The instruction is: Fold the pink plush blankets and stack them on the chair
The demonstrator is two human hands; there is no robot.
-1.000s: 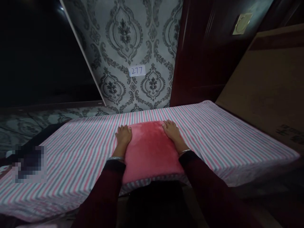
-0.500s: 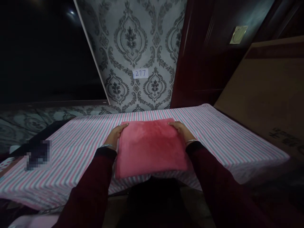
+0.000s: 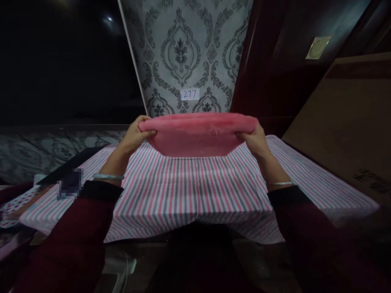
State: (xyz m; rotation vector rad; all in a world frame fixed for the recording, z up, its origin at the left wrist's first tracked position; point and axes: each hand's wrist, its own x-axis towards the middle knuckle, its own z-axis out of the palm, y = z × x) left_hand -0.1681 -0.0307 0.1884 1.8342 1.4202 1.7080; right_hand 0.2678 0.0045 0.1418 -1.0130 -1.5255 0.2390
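Stretched between my two hands is a pink plush cloth (image 3: pixel 197 140), lifted above the table with its top edge folded or rolled over. My left hand (image 3: pixel 136 134) grips its left end, the thumb lying on the near side. At the opposite end my right hand (image 3: pixel 256 138) has hold of it in the same way. Both sets of fingertips are partly hidden behind the fabric. Below the cloth, a striped tablecloth (image 3: pixel 195 187) in pink, grey and white covers the table.
A large dark screen (image 3: pixel 67 61) stands at the left. On the wall behind, a paper label (image 3: pixel 190 94) reads 277. A big cardboard box (image 3: pixel 351 110) leans in at the right. A blurred-out dark object (image 3: pixel 70 185) sits at the table's left end.
The pink cloth lay flat near the table's front edge; now it is raised, farther forward and pulled wide. My hands have moved up, forward and apart with it.
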